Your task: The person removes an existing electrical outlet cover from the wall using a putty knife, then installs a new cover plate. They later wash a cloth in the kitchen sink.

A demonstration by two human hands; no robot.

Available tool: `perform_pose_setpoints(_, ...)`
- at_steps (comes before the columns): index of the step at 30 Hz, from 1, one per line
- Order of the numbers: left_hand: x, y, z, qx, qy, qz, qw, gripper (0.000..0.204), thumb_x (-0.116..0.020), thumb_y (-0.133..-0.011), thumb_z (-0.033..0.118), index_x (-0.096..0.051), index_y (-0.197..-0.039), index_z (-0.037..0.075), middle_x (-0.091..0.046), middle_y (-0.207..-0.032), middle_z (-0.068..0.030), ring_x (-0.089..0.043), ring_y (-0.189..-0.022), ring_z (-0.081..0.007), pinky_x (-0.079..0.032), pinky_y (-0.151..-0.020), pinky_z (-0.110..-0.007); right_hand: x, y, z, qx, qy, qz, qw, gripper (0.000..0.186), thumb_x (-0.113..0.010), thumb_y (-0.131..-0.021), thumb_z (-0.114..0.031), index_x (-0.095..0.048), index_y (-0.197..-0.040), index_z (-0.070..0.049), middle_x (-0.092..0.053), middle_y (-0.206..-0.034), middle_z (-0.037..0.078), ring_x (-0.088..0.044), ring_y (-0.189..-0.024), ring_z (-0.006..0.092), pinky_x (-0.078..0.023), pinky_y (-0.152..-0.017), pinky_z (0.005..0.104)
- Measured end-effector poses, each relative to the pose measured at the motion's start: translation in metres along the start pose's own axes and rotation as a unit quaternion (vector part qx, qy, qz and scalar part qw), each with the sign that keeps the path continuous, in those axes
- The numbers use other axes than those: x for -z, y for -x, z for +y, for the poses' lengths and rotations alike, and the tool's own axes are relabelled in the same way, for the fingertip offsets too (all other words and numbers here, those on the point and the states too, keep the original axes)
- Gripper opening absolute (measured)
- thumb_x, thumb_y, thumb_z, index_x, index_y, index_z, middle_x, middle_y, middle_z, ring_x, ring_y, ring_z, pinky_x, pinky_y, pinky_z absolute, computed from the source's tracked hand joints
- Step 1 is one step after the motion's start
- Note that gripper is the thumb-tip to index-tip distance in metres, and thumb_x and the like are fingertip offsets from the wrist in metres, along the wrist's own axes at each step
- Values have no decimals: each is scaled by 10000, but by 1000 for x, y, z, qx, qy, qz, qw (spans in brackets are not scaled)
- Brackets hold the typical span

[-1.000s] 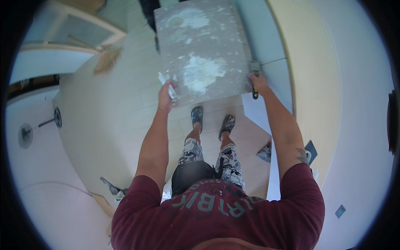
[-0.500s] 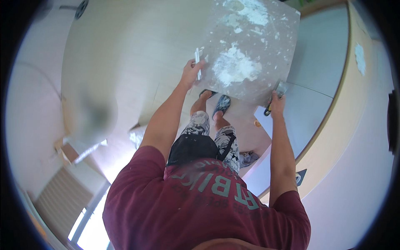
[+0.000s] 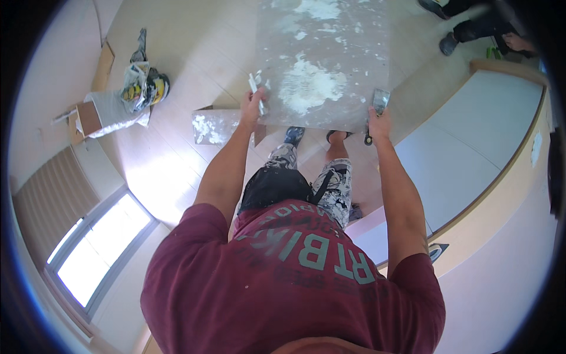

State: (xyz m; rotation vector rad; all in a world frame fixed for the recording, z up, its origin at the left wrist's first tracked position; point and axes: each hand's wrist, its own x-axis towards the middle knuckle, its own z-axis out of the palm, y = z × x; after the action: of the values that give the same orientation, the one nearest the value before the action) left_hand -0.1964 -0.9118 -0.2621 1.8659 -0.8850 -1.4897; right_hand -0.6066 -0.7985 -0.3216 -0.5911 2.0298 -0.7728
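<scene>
In front of me stretches a grey board, flecked with white plaster and bearing a thick white patch near its close edge. My left hand is closed at the board's near left corner, with a thin white strip between its fingers. At the right corner my right hand is closed around a putty knife, its metal blade pointing away from me and its dark handle end showing below. Both hands are against the board's sides; the fingers under it are hidden.
Left of my legs stands a plaster-stained box-like piece. A bucket and an open carton are by the left wall. A white-topped counter lies at right. Another person's legs show at the far right.
The board and both my hands have shifted left in view, and the board lies straighter ahead. My feet have changed places in a step. The other person's legs have come into view.
</scene>
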Motion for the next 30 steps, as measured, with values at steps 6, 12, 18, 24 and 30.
perform_pose_setpoints(6, 5, 44, -62, -20, 84, 89, 992, 462, -640, -965, 502, -636, -1123, 68, -620, -945, -34, -574, -905, -165, -468, -836, -333, -3, -58, -22, 179, 158, -53, 970, 493, -668, -936, -392, -589, -1208, 11, -656, -1097, 273, -662, -1002, 438, -534, -887, 504)
perform_pose_setpoints(12, -96, 108, -137, 37, 266, 152, 951, 469, -558, -1007, 514, -569, -1283, 135, -621, -1019, -54, -607, -991, -208, -513, -872, -396, 42, -121, -70, 261, 234, -118, 929, 372, -687, -905, -259, -599, -1169, -12, -617, -1212, 242, -591, -1167, 420, -484, -992, 509)
perform_pose_setpoints(18, -140, 163, -128, 39, 293, 230, 927, 519, -573, -994, 543, -537, -1289, 117, -619, -1003, -59, -589, -957, -219, -501, -844, -397, 35, -158, -92, 308, 281, -235, 878, 459, -720, -879, -302, -585, -1194, 3, -599, -1239, 303, -579, -1206, 420, -480, -1013, 516)
perform_pose_setpoints(24, -118, 144, -111, 53, 240, 313, 917, 594, -668, -951, 515, -559, -1324, 66, -635, -1027, -88, -596, -963, -213, -497, -840, -374, 39, -162, -110, 180, 86, -370, 907, 416, -710, -949, -329, -556, -1151, 1, -686, -855, 90, -666, -655, 166, -556, -633, 342)
perform_pose_setpoints(30, -211, 118, -24, -67, -295, 391, 869, 868, -846, -807, 409, -456, -1449, -27, -578, -1362, -244, -548, -1256, -362, -430, -1072, -463, 169, -187, -64, -50, -104, -366, 923, 335, -672, -993, -262, -560, -1167, 0, -667, -1097, 153, -697, -847, 225, -587, -717, 378)
